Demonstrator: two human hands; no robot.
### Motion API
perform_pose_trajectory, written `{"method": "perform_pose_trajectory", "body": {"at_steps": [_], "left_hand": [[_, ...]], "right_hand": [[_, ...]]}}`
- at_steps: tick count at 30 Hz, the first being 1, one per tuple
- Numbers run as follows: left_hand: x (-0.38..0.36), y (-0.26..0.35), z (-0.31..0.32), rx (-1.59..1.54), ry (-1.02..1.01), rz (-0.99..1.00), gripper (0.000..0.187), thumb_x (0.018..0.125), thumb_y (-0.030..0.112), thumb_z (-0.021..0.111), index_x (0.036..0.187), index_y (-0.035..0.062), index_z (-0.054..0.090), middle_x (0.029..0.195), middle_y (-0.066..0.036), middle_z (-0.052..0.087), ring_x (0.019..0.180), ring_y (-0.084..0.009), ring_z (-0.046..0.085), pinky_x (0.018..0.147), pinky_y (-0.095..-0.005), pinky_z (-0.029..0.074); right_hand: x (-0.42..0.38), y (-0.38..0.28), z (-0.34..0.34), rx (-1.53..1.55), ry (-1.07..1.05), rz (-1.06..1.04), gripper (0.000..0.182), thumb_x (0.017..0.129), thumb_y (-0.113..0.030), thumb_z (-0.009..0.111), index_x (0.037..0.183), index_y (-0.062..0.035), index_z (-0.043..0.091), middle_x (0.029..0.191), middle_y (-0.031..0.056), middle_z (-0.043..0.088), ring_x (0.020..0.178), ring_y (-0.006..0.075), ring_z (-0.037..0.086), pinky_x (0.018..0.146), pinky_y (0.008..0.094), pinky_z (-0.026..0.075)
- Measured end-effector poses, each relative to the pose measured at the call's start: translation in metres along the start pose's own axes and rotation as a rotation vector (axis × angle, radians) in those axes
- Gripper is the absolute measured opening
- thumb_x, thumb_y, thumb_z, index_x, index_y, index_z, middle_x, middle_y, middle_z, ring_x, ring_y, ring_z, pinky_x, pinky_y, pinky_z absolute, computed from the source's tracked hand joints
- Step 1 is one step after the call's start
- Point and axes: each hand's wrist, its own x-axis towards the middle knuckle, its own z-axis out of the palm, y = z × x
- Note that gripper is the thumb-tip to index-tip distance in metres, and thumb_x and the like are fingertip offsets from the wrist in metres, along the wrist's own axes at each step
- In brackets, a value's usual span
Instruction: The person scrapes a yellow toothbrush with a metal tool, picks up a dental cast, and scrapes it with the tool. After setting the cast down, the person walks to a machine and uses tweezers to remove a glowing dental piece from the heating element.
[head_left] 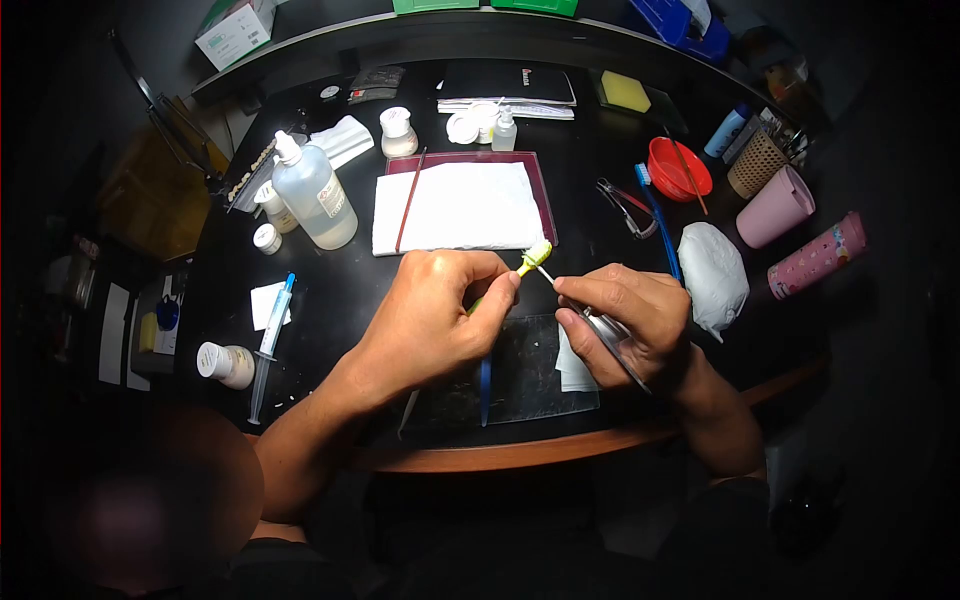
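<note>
My left hand is closed in a pinch on a yellow-green toothbrush, its pale-topped head pointing up and away. Close by on the right, my right hand grips a slim metal tool. The tool's thin, light tip meets or nearly meets the toothbrush head; contact is hard to tell. Part of the metal shows in my right palm, and the fingers hide the rest. Beneath both hands lies a glass plate with a blue-handled tool on it.
White folded cloth with a brown brush lies ahead. A large squeeze bottle, small jars and a syringe stand or lie left. To the right are a red bowl, blue toothbrush, white bag and pink cups.
</note>
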Motion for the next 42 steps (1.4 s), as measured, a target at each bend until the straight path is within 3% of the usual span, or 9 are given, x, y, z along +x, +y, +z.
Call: {"method": "perform_pose_trajectory", "body": {"at_steps": [5,8,13,24,27,30,33,38,42], "left_hand": [[0.0,-0.001,0.001,0.055,0.064,0.023,0.023,0.101,0.013,0.067,0.095,-0.0053,0.079,0.071,-0.01,0.073,0.057,-0.0096,0.062,0.05,-0.0272,0.044],[0.0,-0.006,0.002,0.044,0.091,0.054,0.022,0.1,0.013,0.068,0.094,-0.0045,0.08,0.069,-0.01,0.073,0.053,-0.0088,0.06,0.048,-0.0265,0.042],[-0.002,0.0,0.002,0.064,0.108,0.084,0.02,0.099,0.012,0.069,0.094,-0.0042,0.08,0.068,-0.01,0.072,0.051,-0.0087,0.058,0.047,-0.0261,0.042],[-0.004,-0.001,0.007,0.092,0.103,0.118,0.017,0.097,0.008,0.07,0.093,-0.0057,0.079,0.068,-0.011,0.073,0.052,-0.0106,0.061,0.048,-0.0286,0.045],[-0.005,-0.002,0.009,0.144,0.14,0.163,0.015,0.095,0.008,0.072,0.092,-0.0052,0.079,0.068,-0.012,0.073,0.052,-0.0135,0.064,0.049,-0.0291,0.047],[-0.004,-0.004,0.01,0.242,0.22,0.244,0.011,0.093,0.007,0.075,0.092,-0.0036,0.079,0.069,-0.012,0.072,0.053,-0.0172,0.066,0.051,-0.0295,0.048],[-0.004,-0.008,0.011,0.357,0.283,0.336,0.009,0.091,0.007,0.079,0.093,-0.0013,0.08,0.07,-0.011,0.071,0.056,-0.0202,0.068,0.052,-0.031,0.049],[-0.005,-0.007,0.014,0.369,0.313,0.34,0.009,0.089,0.006,0.082,0.097,0.0014,0.081,0.073,-0.01,0.068,0.06,-0.0223,0.068,0.055,-0.0337,0.05],[-0.006,-0.004,0.016,0.307,0.32,0.314,0.009,0.089,0.003,0.082,0.098,0.0012,0.081,0.074,-0.01,0.068,0.062,-0.0215,0.068,0.056,-0.0337,0.051]], "right_hand": [[-0.002,-0.002,-0.006,-0.083,0.146,0.098,0.024,0.087,0.008,0.07,0.111,0.0081,0.073,0.084,0.0162,0.075,0.072,0.0252,0.077,0.064,0.0326,0.062],[-0.001,0.002,-0.009,-0.059,0.26,0.11,0.021,0.09,0.01,0.068,0.111,0.0087,0.072,0.088,0.0164,0.077,0.073,0.0216,0.077,0.061,0.0307,0.061],[-0.001,0.0,-0.001,0.039,0.146,0.068,0.019,0.084,0.005,0.082,0.101,0.0041,0.074,0.083,0.0134,0.075,0.066,0.0172,0.073,0.053,0.0248,0.055],[-0.004,0.001,0.003,0.072,0.155,0.091,0.02,0.082,0.008,0.079,0.1,0.0027,0.073,0.085,0.0138,0.076,0.064,0.0167,0.071,0.053,0.024,0.053],[-0.004,-0.001,0.002,0.076,0.157,0.131,0.02,0.081,0.007,0.079,0.1,0.0026,0.073,0.087,0.0141,0.076,0.073,0.0208,0.074,0.062,0.0283,0.057],[0.001,0.002,-0.01,-0.039,0.038,-0.007,0.024,0.085,0.01,0.077,0.108,0.004,0.07,0.092,0.0175,0.078,0.102,0.0283,0.076,0.086,0.0345,0.06],[-0.003,0.003,-0.011,0.109,0.052,0.089,0.023,0.085,0.012,0.073,0.106,0.0039,0.07,0.089,0.0171,0.078,0.111,0.0319,0.073,0.096,0.0409,0.058],[-0.007,0.0,-0.001,0.35,0.108,0.196,0.013,0.089,0.014,0.067,0.094,0.0024,0.064,0.081,0.0145,0.072,0.077,0.0171,0.073,0.108,0.0645,0.054],[-0.008,-0.002,0.001,0.286,0.102,0.166,0.014,0.087,0.016,0.064,0.092,0.0035,0.063,0.074,0.0117,0.067,0.07,0.0152,0.068,0.107,0.0641,0.056]]}}
